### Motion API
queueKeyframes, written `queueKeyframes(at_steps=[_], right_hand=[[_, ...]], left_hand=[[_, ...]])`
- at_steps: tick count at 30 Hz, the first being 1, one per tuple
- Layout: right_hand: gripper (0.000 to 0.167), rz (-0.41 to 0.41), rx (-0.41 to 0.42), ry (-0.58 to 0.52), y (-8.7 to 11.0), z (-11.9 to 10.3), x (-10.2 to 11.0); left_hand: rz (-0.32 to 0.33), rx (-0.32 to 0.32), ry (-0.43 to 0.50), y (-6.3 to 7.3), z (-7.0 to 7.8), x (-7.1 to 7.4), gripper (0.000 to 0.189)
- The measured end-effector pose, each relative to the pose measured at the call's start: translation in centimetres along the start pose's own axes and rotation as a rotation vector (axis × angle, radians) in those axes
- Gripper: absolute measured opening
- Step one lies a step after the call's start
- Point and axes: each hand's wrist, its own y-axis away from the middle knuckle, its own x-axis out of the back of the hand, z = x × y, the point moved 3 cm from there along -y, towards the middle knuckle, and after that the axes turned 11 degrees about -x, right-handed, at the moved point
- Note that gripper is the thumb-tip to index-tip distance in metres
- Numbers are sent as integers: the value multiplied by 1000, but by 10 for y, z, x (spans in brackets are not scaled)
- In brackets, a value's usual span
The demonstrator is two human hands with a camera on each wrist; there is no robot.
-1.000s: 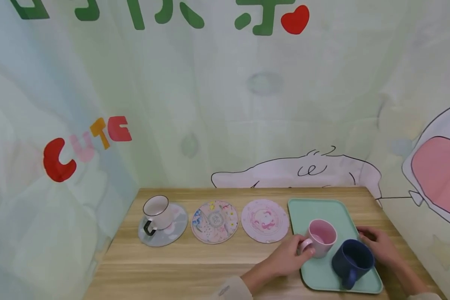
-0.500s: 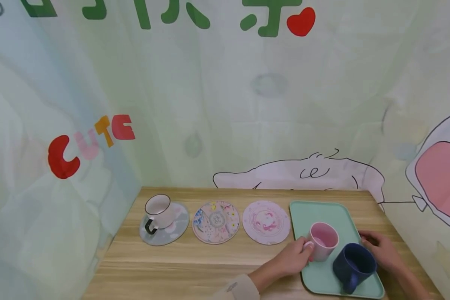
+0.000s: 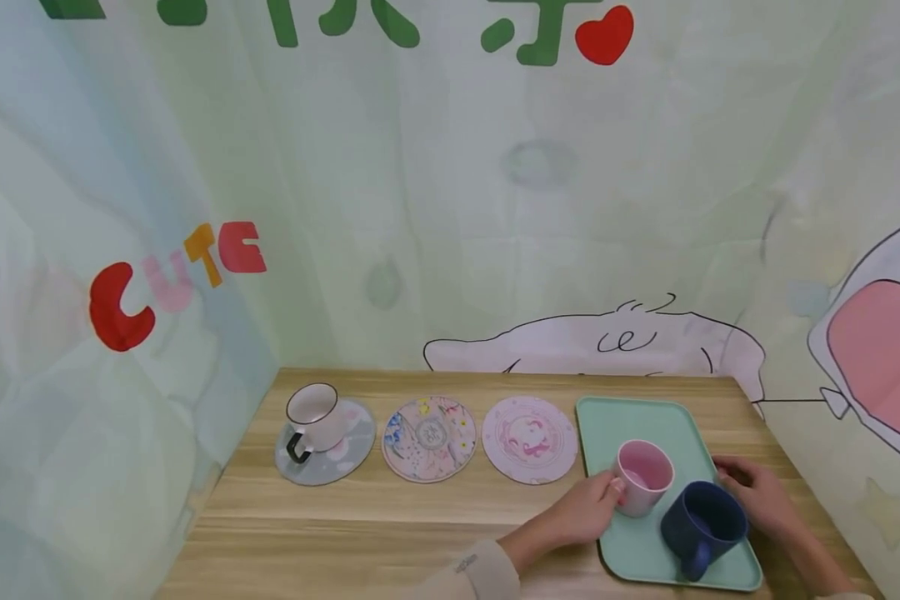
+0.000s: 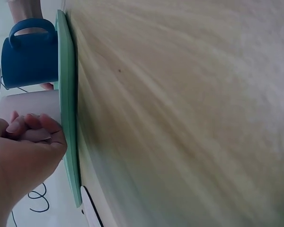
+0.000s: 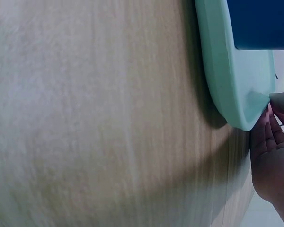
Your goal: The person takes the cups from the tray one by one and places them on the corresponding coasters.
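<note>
A pink mug (image 3: pixel 644 475) stands upright on the green tray (image 3: pixel 633 421). My left hand (image 3: pixel 587 508) holds it by its handle, fingers curled round in the left wrist view, where the hand (image 4: pixel 31 146) covers most of the handle. Just right of it on the tray is a dark blue mug (image 3: pixel 701 529), its handle toward the near side; neither hand touches it. At the tray's right edge, my right hand (image 3: pixel 765 496) pinches the rim. The right wrist view has the thumb of that hand (image 5: pixel 277 156) over the rim and the fingers below and outside.
Left of the tray lie a pink round coaster (image 3: pixel 530 440) and a floral round coaster (image 3: pixel 430 440). Farther left, a white mug (image 3: pixel 317 419) with a black handle stands on a grey coaster (image 3: pixel 322 467). A printed curtain (image 3: pixel 450 208) hangs behind the wooden table (image 3: pixel 390 542).
My left fingers have closed further round the pink mug's handle. The mug and tray keep their places on the table, and my right hand stays at the rim. The head view shifts slightly.
</note>
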Motion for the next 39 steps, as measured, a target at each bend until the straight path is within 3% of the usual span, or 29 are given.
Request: queueKeyframes(at_steps=[3, 7, 12, 19, 34, 39], right_hand=[[37, 1, -1, 1, -2, 0, 0], [36, 8, 8, -8, -2, 3, -2], [36, 4, 8, -23, 2, 3, -2], [38, 1, -7, -10, 2, 3, -2], [38, 0, -20, 7, -1, 0, 0], [38, -10, -19, -7, -1, 1, -1]], left_hand=[[3, -36, -24, -2, -8, -3, 38], [-23, -29, -43, -4, -12, -3, 39], [-51, 29, 14, -1, -4, 1, 33], [-54, 53, 34, -1, -2, 0, 34], [-31, 29, 60, -1, 0, 2, 34], [-47, 57, 59, -1, 1, 3, 35]])
